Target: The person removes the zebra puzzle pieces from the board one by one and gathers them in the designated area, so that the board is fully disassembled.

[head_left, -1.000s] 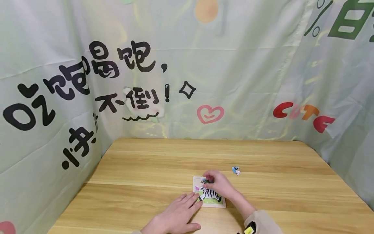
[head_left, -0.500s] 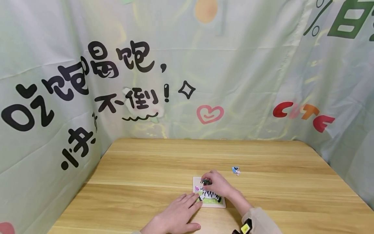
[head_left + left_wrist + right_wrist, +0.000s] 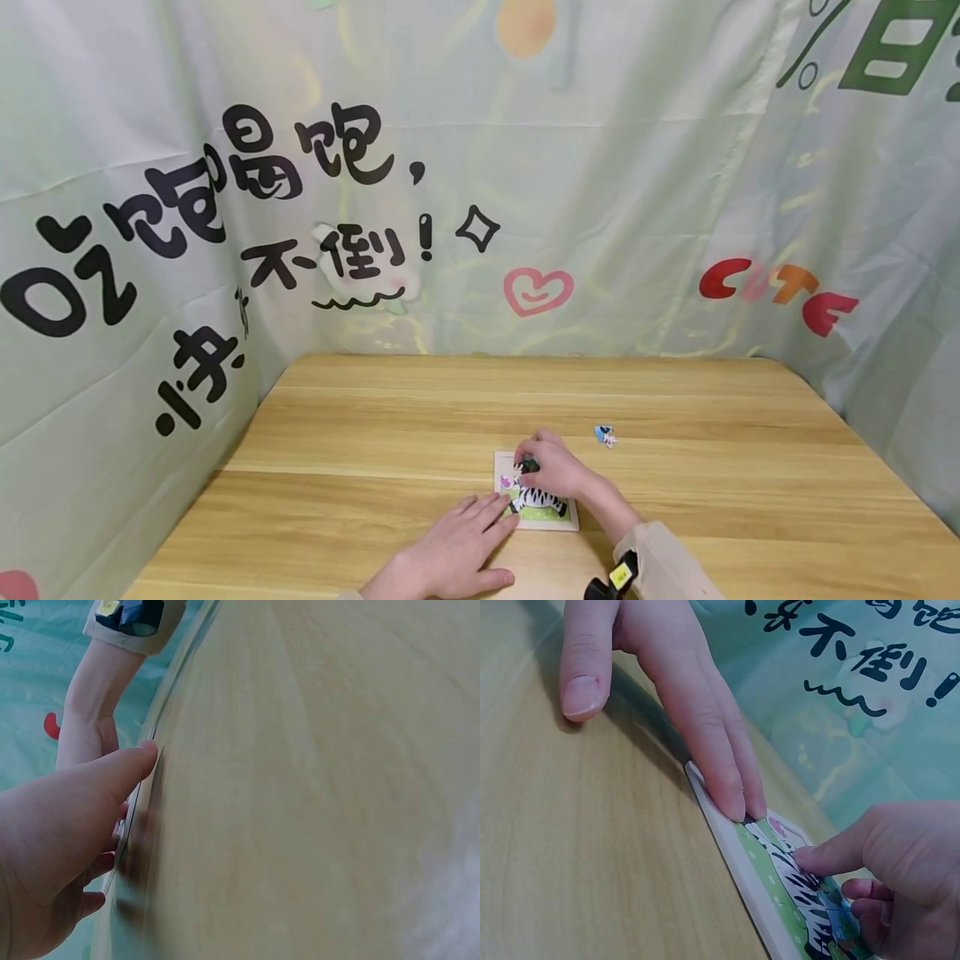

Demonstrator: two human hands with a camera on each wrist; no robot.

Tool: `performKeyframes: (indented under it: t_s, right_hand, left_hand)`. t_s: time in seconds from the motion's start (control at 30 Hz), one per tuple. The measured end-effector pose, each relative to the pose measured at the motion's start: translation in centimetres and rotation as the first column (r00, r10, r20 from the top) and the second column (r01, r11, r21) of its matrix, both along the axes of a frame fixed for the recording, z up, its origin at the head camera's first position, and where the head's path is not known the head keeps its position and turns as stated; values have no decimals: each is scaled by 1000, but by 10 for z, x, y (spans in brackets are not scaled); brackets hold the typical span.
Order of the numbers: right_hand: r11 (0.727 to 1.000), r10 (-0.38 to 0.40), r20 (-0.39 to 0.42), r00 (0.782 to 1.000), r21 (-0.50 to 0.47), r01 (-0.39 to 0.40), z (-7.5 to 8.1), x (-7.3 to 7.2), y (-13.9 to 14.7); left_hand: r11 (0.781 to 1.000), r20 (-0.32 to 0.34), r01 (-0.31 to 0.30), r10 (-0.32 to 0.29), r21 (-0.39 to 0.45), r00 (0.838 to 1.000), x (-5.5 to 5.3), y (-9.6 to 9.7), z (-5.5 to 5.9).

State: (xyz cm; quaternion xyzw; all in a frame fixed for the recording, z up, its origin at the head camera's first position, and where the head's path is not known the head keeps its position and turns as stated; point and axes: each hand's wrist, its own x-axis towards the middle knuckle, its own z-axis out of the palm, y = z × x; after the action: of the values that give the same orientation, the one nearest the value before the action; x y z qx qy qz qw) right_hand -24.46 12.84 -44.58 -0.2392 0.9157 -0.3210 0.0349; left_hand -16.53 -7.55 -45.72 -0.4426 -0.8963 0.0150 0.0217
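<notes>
zebra puzzle (image 3: 542,500): on desk (image 3: 375,454), lower centre of frame | left hand (image 3: 459,543): palm down, wide grip, fingers straight onto puzzle's lower left | right hand (image 3: 558,468): arched over its top, narrow grip (can't tell if pinching anything)

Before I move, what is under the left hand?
In the head view, the left hand's fingers reach onto the lower left part of the zebra puzzle; the rest is over the wooden table. Whatever those fingers cover cannot be seen.
</notes>
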Motion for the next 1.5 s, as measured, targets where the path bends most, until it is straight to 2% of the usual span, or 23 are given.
performKeyframes:
  t_s: [0.3,0.57,0.9,1.07,1.23,1.5]
  right_hand:
    - [1000,4,27,1000,-16,-4,-2,-1,2]
    - [996,-45,58,997,-72,49,-4,-2,4]
    - [992,54,-9,998,-114,-55,-4,-4,9]
    - [993,49,-13,999,-108,-51,-4,-5,10]
    - [993,40,-8,999,-111,-40,-6,-7,12]
    - [990,63,-22,998,-127,-65,-6,-6,12]
  left_hand:
    - [1000,-4,-4,4,-2,1000,0,0,-1]
    - [1000,-4,-3,3,1,1000,-1,-1,-2]
    - [1000,-28,-3,4,18,1000,-1,0,-3]
    - [999,-40,-10,11,32,999,-3,2,-2]
    - [1000,-50,-19,19,9,999,-6,11,2]
    - [999,-68,-13,11,-31,998,-11,25,0]
